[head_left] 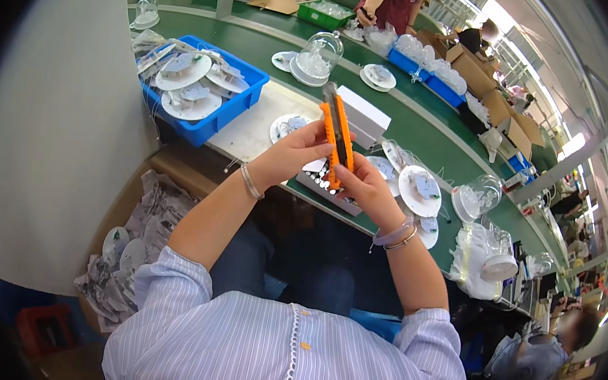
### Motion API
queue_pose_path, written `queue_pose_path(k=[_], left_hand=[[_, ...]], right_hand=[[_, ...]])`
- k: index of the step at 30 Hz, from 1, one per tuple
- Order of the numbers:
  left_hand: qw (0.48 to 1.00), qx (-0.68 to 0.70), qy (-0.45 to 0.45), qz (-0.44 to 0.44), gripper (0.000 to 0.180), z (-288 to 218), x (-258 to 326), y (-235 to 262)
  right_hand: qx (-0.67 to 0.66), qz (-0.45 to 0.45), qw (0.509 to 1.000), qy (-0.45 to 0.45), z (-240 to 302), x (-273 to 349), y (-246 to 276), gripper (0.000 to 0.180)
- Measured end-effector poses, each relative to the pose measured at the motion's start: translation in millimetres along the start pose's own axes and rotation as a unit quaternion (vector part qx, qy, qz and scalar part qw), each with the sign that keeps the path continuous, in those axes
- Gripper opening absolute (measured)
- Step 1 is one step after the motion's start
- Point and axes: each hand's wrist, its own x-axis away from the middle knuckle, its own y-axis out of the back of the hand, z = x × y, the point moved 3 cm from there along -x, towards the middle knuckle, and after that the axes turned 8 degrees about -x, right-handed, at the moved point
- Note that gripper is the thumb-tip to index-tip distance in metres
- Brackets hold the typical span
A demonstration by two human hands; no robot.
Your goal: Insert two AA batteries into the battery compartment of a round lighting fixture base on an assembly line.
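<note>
Gripping an orange cutter knife (338, 143) in both hands, above the front edge of the white worktop (234, 124). Pinching its middle with the left hand (298, 150) and its lower end with the right hand (367, 188), both narrowed around it and near each other. Pointing its grey end away from the body, toward a white box (361, 112). Partly covering, just below, an open box (326, 197) of small dark and white pieces. Hemmed in at left by a blue tray (209, 130) heaped with round white discs, beside a white pillar (52, 127). Crowded at right by loose wired discs (418, 188). Dropping, past the near edge, to a dark gap over the knees (318, 284). More open beyond the worktop, with green belt (277, 38) showing between the tray and a clear dome (322, 52). Cannot read the small mark on a maroon shirt (401, 5) across the belt, nor tell whether the knife bears print.
</note>
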Motion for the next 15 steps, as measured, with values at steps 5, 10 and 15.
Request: queue_pose_path(k=[5,10,15], left_hand=[[0.994,-0.040,-0.018,0.105,0.051,9,-18,15],[0.913,-0.355,-0.012,-0.203,0.054,69,-19,91],[0.786,-0.553,0.098,-0.258,0.034,139,29,148]], right_hand=[[0.007,0.080,0.995,0.061,12,-24,11,0.026],[-0.087,-0.104,0.989,0.058,30,-85,63,0.027],[0.015,-0.282,0.958,0.054,54,-172,157,0.030]])
